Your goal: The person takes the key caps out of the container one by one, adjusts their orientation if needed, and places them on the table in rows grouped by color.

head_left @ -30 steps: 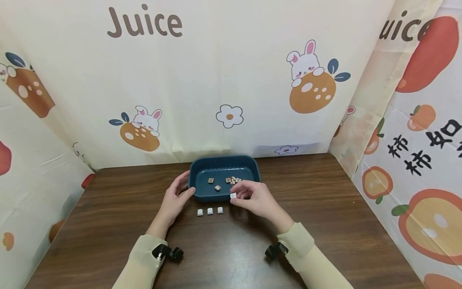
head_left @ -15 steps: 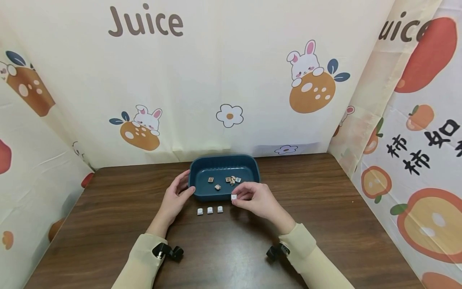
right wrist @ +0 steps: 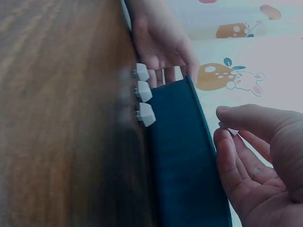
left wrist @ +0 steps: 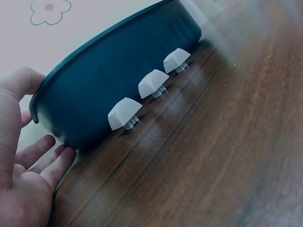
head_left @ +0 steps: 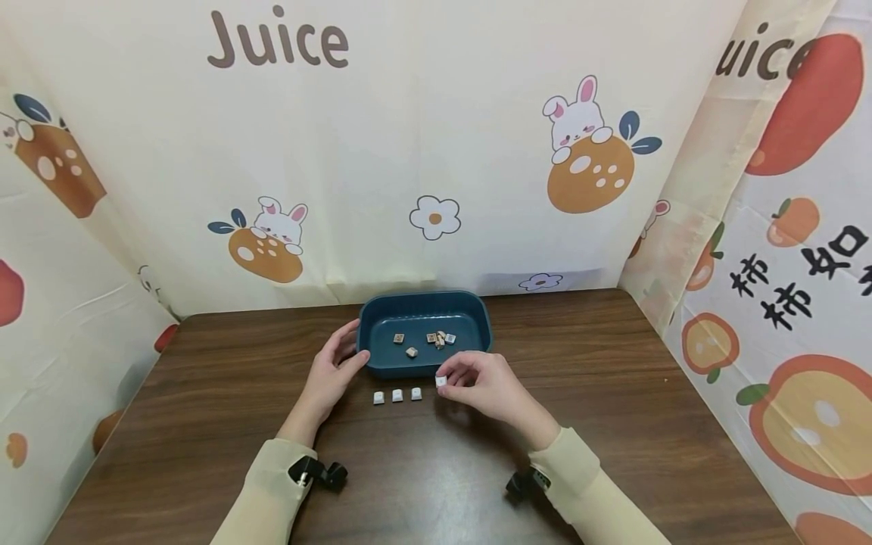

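Three white keycaps (head_left: 397, 395) stand in a row on the table in front of a dark teal tray (head_left: 402, 372). My left hand (head_left: 331, 370) holds the tray's left end, its thumb at the rim and fingers along the outside. In the left wrist view the keycaps (left wrist: 152, 84) rest on their stems beside the tray wall. My right hand (head_left: 487, 384) pinches another white keycap (head_left: 440, 381) between thumb and fingertips, just in front of the tray and right of the row. The right wrist view shows this pinched keycap (right wrist: 232, 130) mostly covered by the fingers.
Several small brown and whitish pieces (head_left: 399, 338) lie inside the tray, some bunched together at the right. The brown wooden table (head_left: 613, 393) meets a printed curtain (head_left: 368, 151) behind the tray. Each wrist carries a small black camera (head_left: 320, 474).
My right hand has moved toward the front of the table with the pinched keycap, from over the tray's front rim to in front of it. My left hand stays at the tray.
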### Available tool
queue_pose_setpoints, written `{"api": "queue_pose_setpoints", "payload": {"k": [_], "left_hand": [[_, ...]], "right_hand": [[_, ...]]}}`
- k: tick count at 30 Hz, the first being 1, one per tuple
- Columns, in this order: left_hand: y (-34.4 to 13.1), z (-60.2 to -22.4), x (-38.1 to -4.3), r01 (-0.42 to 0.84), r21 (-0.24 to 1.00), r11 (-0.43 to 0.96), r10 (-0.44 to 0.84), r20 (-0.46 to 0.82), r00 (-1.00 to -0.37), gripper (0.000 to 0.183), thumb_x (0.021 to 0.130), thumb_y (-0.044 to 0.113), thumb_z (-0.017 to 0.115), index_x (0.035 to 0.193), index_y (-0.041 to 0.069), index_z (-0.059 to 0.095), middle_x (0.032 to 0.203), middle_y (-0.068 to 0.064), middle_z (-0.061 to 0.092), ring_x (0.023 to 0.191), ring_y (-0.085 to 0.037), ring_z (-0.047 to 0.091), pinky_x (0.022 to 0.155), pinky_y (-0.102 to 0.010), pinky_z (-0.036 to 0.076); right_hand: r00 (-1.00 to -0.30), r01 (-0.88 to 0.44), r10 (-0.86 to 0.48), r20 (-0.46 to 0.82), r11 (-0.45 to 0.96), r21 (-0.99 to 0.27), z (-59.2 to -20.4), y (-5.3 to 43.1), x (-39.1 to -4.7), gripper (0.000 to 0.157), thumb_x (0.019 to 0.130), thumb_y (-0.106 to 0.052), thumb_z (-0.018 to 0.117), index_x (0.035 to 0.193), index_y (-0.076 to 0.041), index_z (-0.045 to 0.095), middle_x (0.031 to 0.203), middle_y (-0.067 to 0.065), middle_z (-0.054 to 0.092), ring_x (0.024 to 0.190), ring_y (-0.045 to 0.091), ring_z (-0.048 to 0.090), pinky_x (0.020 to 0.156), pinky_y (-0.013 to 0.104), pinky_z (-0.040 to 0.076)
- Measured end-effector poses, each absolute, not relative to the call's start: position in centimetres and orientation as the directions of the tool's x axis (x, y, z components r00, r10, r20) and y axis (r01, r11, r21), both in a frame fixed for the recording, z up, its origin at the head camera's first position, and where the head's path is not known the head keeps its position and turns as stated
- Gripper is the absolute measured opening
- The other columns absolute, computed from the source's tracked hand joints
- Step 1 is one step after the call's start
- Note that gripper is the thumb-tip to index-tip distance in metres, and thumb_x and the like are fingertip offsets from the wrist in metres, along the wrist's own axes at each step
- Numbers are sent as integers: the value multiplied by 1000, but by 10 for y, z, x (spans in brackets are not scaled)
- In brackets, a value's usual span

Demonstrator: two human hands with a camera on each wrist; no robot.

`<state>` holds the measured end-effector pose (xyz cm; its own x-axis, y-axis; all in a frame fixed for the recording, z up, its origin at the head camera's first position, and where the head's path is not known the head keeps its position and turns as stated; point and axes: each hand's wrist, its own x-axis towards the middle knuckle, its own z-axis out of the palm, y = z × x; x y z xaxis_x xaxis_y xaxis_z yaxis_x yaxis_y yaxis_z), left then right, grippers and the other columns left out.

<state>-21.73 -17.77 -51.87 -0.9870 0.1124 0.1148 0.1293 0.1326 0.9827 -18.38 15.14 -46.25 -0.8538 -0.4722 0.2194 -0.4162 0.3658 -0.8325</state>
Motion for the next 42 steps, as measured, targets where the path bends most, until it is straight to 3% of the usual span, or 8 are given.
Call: {"api": "queue_pose_setpoints", "payload": {"k": [10,26,42], "left_hand": [[-178,-519,-217,123,982,144,113,107,-988,63,109,18,70,167,16,44,161,-21,50,143,-41,51,99,-14,49],[-178,-520,-218,131,981,141,114,115,-987,64,109,17,70,167,14,44,160,-22,51,144,-42,51,100,-13,48],[-178,-517,-217,132,979,153,115,115,-987,64,110,17,68,168,13,42,162,-23,50,145,-42,50,101,-12,47]], "right_hand": [[-829,-459,-513,223,395,-796,-473,146,-178,17,93,-10,89,107,-16,83,93,-5,73,77,7,67,69,28,59],[-868,-362,-486,97,486,-795,-490,140,-179,10,97,-17,86,106,-14,84,95,-8,78,81,7,71,72,27,59],[-883,-424,-423,206,526,-737,-515,136,-186,14,96,-21,88,109,-19,83,99,-7,78,77,2,66,71,26,58]]}}
